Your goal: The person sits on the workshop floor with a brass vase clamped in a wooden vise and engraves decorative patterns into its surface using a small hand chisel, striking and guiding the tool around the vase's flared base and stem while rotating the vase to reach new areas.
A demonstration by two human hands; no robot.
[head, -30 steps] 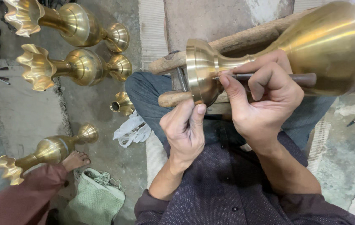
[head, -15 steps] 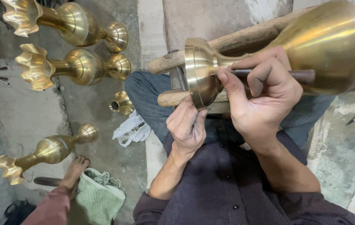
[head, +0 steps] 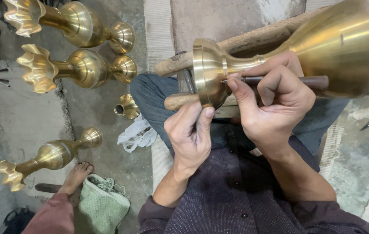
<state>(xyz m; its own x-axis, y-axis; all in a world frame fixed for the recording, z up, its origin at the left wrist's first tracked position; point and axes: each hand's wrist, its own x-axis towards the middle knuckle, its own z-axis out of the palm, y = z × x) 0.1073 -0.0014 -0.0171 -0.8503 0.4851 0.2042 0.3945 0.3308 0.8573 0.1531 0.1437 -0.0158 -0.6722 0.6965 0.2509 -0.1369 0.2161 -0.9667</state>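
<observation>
At far left three finished brass vases (head: 69, 67) lie on the concrete floor (head: 24, 117), with bare floor between them. A co-worker's foot (head: 77, 175) rests by a green cloth (head: 103, 201); it was further left a moment ago. At centre, the left hand (head: 189, 135) curls its fingers round the foot rim of the large brass vase (head: 323, 47), which lies across wooden bars (head: 236, 45) over the lap. The right hand (head: 275, 102) clenches a dark engraving tool (head: 279, 80), tip on the vase's neck, as before.
</observation>
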